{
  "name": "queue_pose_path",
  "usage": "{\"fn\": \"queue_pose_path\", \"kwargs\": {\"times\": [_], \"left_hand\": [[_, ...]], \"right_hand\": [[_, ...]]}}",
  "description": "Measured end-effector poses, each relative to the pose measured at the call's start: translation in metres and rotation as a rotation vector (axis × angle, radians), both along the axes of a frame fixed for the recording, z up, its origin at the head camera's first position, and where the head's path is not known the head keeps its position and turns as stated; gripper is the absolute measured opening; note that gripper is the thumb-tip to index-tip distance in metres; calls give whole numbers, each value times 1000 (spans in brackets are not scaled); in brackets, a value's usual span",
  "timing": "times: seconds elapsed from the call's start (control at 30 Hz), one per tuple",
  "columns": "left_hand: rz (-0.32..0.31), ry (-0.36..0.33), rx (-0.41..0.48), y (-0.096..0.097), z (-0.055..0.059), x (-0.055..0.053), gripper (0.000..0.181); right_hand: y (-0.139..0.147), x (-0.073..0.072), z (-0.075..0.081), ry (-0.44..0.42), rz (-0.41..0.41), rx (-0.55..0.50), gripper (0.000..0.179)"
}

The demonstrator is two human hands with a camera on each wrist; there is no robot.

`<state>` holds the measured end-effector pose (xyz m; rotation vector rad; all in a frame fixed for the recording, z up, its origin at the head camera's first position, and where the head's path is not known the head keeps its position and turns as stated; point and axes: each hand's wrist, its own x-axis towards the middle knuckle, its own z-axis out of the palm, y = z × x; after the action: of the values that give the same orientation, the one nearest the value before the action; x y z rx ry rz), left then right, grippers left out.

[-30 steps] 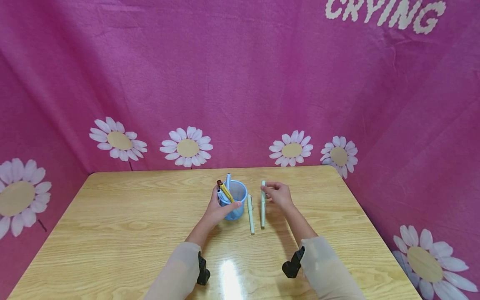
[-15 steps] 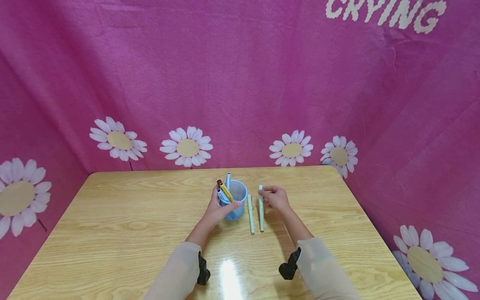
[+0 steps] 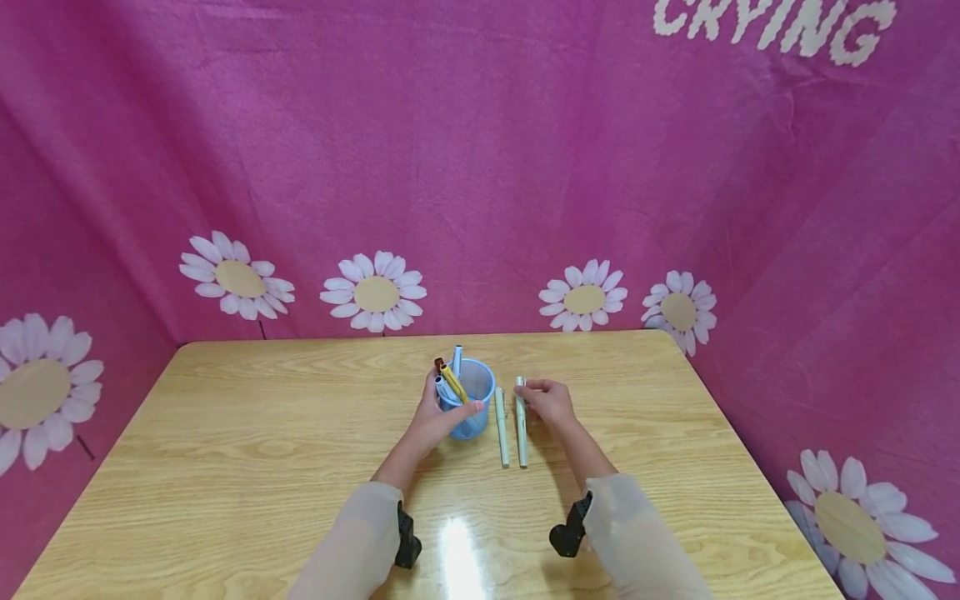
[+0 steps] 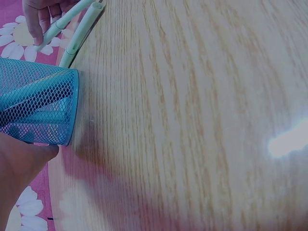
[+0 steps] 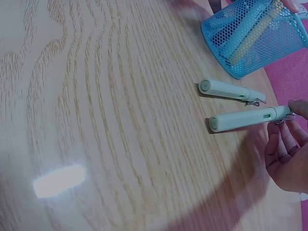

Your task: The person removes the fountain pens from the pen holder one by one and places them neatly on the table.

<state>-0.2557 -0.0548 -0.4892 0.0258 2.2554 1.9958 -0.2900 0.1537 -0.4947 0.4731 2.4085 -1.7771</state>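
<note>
In the head view, my left hand (image 3: 431,422) grips a blue mesh pen cup (image 3: 471,426) from its left side, thumb across the front. Inside stand several pens, among them a yellow pen (image 3: 453,382) and some pale blue ones. My right hand (image 3: 549,402) pinches the far, clip end of a pale green pen (image 3: 522,437). Its near end lies at the tabletop, as the right wrist view shows. Between that pen and the cup, a second pale green pen (image 3: 502,433) lies on the table, roughly parallel to the first.
The wooden table (image 3: 247,442) extends to both sides. Behind it hangs a magenta cloth (image 3: 480,167) printed with daisies, close to the table's far edge. Light glares off the tabletop near the front.
My right hand has brought the pinched pen leftward, nearer to me and down beside the second green pen. The left hand and cup have stayed in place.
</note>
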Motion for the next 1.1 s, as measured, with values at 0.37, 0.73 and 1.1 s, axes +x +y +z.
{"fn": "queue_pose_path", "kwargs": {"times": [0.37, 0.73, 1.1], "left_hand": [[-16, -36, 9, 0, 2, -1, 102], [-2, -21, -16, 0, 1, 1, 99], [11, -10, -8, 0, 0, 0, 100]], "right_hand": [[-3, -1, -10, -9, -29, 22, 31], [-12, -1, -12, 14, -26, 70, 32], [-13, 2, -7, -6, -13, 95, 28]]}}
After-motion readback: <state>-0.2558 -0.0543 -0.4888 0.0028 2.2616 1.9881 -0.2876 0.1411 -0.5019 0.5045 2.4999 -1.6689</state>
